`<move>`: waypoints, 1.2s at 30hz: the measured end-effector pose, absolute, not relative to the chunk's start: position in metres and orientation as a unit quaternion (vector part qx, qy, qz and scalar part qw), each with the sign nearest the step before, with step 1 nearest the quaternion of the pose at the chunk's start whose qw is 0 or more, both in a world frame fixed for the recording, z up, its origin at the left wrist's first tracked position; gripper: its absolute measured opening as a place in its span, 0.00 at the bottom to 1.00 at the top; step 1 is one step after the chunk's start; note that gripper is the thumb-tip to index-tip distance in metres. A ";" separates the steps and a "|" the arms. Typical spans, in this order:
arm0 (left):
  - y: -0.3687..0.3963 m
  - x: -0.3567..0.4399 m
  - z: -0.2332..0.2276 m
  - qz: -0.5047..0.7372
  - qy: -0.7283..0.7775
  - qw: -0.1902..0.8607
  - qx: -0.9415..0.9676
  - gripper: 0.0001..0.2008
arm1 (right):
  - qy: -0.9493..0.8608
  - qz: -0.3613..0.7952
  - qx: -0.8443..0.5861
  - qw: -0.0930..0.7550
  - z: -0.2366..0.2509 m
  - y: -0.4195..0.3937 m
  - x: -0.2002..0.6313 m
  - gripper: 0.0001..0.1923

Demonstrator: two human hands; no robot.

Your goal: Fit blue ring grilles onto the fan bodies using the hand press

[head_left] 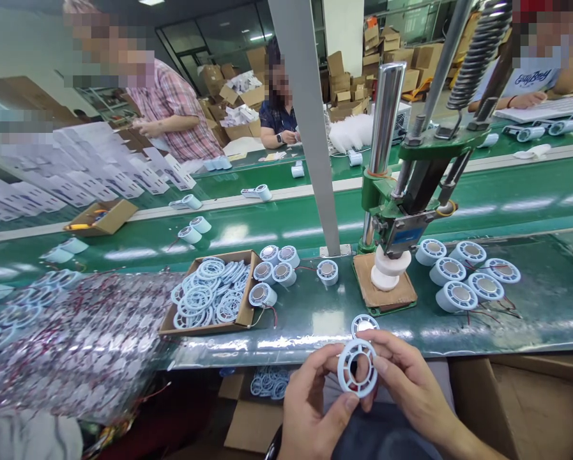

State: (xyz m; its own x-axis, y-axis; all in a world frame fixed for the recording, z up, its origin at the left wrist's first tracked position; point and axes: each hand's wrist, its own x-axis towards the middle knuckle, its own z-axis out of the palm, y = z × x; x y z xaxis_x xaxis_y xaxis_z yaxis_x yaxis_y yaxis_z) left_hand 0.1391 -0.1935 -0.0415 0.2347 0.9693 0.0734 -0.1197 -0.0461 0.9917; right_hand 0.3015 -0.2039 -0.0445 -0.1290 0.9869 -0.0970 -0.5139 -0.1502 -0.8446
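Both hands are pinching a pale blue ring [358, 367] just off the counter's near edge, left hand [310, 409] and right hand [411, 383] each closing their grip on its rim so its open face is turning upward. Just beyond, a round disc [364, 324] is lying at that edge. Farther in, a cardboard tray [248, 319] is keeping spare rings within reach, beside the green press [405, 211].

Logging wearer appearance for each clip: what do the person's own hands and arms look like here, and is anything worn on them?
Both the left hand and the right hand are bare: no gloves or rings visible. The forearms show no sleeves. A dark band, possibly a watch strap, sits at the left wrist at the frame's bottom edge. The fingers have short, plain nails.
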 end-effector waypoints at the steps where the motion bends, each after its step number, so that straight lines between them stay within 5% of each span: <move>1: -0.194 0.139 -0.041 0.478 0.396 0.579 0.529 0.24 | -0.341 0.667 -0.355 0.559 -0.044 -0.204 0.301 0.19; 7: -0.184 0.135 -0.039 0.438 0.419 0.598 0.525 0.15 | -0.469 0.547 -0.418 0.554 -0.042 -0.206 0.304 0.14; 12: -0.175 0.135 -0.042 0.444 0.423 0.573 0.544 0.23 | -0.589 0.414 -0.464 0.516 -0.046 -0.210 0.305 0.14; 23: -0.180 0.134 -0.046 0.429 0.376 0.651 0.501 0.18 | -0.375 0.647 -0.388 0.540 -0.057 -0.206 0.291 0.18; 36: -0.183 0.135 -0.043 0.417 0.310 0.713 0.470 0.12 | -0.334 0.667 -0.381 0.546 -0.064 -0.202 0.297 0.20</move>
